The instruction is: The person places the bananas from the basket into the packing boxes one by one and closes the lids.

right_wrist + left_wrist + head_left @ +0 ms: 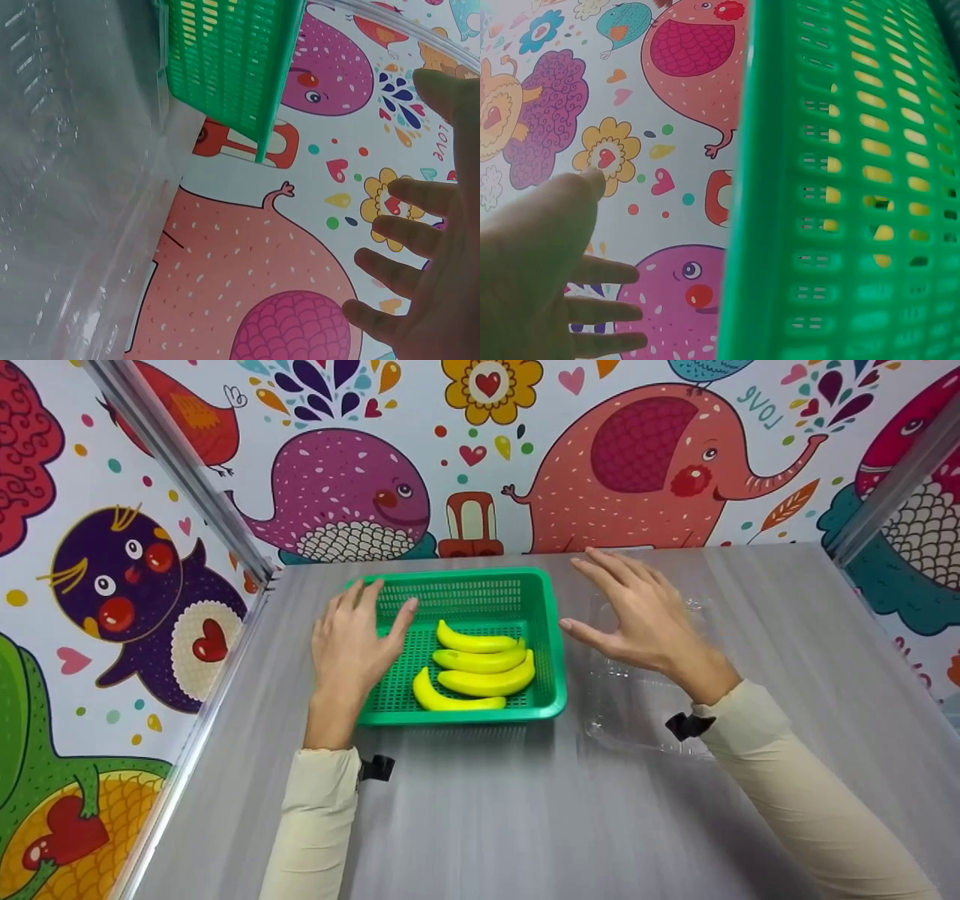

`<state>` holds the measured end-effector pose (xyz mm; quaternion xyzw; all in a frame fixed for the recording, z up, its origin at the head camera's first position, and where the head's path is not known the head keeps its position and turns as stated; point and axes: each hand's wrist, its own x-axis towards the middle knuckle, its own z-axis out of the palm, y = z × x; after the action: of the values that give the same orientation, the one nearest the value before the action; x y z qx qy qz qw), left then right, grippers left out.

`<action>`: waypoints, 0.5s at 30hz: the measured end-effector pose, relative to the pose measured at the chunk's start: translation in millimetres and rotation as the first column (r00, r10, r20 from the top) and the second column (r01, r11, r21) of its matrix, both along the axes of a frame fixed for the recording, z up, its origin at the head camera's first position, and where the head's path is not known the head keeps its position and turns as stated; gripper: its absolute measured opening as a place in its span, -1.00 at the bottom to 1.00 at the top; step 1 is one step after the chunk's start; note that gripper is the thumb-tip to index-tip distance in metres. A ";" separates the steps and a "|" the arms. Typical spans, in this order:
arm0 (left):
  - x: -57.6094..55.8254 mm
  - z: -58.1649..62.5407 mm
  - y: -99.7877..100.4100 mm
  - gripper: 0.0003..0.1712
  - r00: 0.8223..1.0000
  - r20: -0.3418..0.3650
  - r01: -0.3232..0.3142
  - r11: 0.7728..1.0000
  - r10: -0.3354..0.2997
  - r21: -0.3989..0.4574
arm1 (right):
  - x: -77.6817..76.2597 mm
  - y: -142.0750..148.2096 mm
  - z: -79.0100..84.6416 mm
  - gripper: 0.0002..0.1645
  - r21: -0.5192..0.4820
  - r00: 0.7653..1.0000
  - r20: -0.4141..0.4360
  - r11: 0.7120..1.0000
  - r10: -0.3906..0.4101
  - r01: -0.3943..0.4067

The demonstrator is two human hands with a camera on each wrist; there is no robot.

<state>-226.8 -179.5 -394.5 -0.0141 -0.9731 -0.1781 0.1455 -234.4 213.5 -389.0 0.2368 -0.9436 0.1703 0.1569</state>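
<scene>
A green plastic basket with slotted walls stands on the table, and several yellow bananas lie on its floor. Over the basket's left side hovers my left hand, fingers spread and nothing in it; the left wrist view shows this hand above the rim. To the basket's right is a clear plastic container, partly covered by my right arm. My right hand is above that container, fingers extended and holding nothing. In the right wrist view the container sits beside the basket.
The grey table meets a back wall printed with cartoon animals. Metal posts frame the corners, and a printed side panel stands at the left. A black strap piece sits at the left cuff.
</scene>
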 end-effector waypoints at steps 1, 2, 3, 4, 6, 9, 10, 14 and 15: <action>0.4 -0.7 -2.0 -0.02 1.000 -0.001 -0.007 1.000 0.007 0.007 | 0.6 -1.5 -1.3 0.07 -0.001 1.000 -0.004 1.000 0.005 -0.005; 0.8 -1.4 -4.0 -0.02 1.000 -0.002 -0.014 1.000 0.014 0.014 | 1.2 -3.0 -2.5 0.07 -0.004 1.000 -0.007 1.000 0.011 -0.011; 1.2 -2.2 -5.9 -0.02 1.000 -0.003 -0.022 1.000 0.022 0.020 | 1.9 -4.3 -3.6 0.06 -0.005 1.000 -0.012 1.000 0.018 -0.018; 1.7 -3.0 -7.9 -0.02 1.000 -0.006 -0.028 0.999 0.028 0.025 | 2.6 -5.6 -4.4 0.06 -0.005 1.000 -0.019 1.000 0.024 -0.024; 2.8 -4.8 -11.5 -0.01 0.999 -0.011 -0.040 0.999 0.040 0.036 | 3.7 -8.0 -5.9 0.05 -0.003 0.999 -0.029 0.999 0.035 -0.035; 4.9 -8.4 -16.3 -0.01 0.998 -0.027 -0.053 0.998 0.054 0.044 | 5.3 -11.3 -7.8 0.04 0.001 0.997 -0.044 0.998 0.056 -0.056; 5.5 -9.8 -17.8 -0.02 0.998 -0.034 -0.055 0.997 0.057 0.048 | 5.5 -12.6 -8.6 0.03 0.004 0.997 -0.049 0.998 0.061 -0.061; 8.1 -16.0 -23.9 -0.04 0.996 -0.046 -0.068 0.996 0.071 0.056 | 6.9 -18.2 -11.9 0.02 0.019 0.995 -0.055 0.997 0.080 -0.079; 8.7 -17.5 -25.4 -0.04 0.996 -0.045 -0.071 0.996 0.074 0.060 | 7.3 -19.7 -12.7 0.03 0.023 0.995 -0.053 0.996 0.083 -0.082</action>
<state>-218.1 -204.9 -412.0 0.0215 -0.9636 -0.2006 0.1754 -227.1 193.8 -401.7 0.2816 -0.9302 0.1602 0.1726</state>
